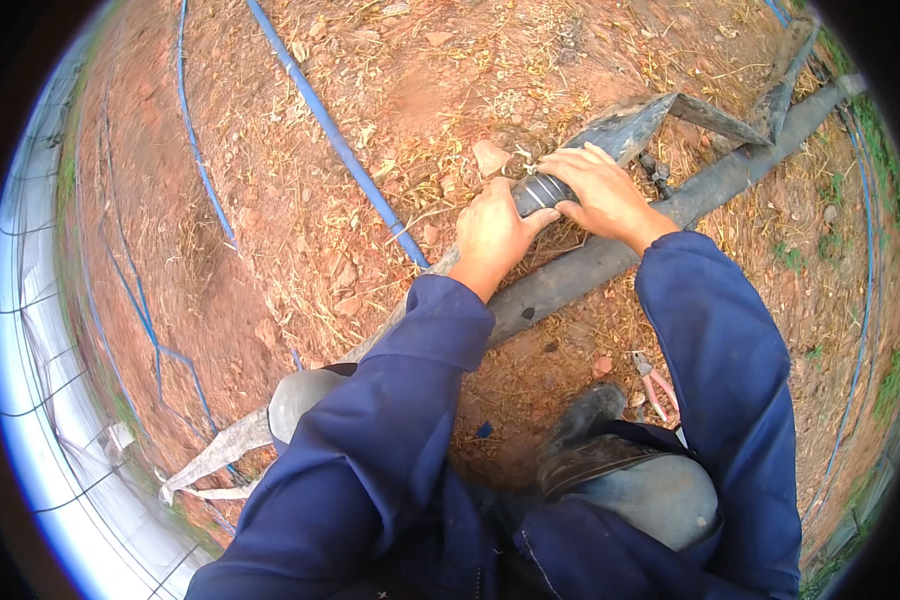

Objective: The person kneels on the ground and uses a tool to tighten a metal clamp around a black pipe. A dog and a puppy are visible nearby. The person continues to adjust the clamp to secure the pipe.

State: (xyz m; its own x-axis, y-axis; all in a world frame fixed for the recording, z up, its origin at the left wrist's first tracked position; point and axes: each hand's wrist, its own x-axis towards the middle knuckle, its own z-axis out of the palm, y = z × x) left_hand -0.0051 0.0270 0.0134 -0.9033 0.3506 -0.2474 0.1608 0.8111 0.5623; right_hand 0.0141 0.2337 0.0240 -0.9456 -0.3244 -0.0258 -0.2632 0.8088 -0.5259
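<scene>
Both of my hands grip a black hose joint bound with several turns of pale wire. My left hand wraps its near left end, with the thumb along the side. On the other end my right hand is closed, fingers over the top and thumb underneath. A flattened grey hose runs on from beyond my right hand and folds toward the upper right. Just below the joint a thick dark pipe lies diagonally on the soil. Pliers with pinkish-red handles rest on the ground near my right forearm.
A blue pipe and thinner blue lines cross the reddish, straw-strewn soil on the left. A pale flat hose lies at lower left, near white sheeting with dark bars. A small dark fitting sits beside the thick pipe.
</scene>
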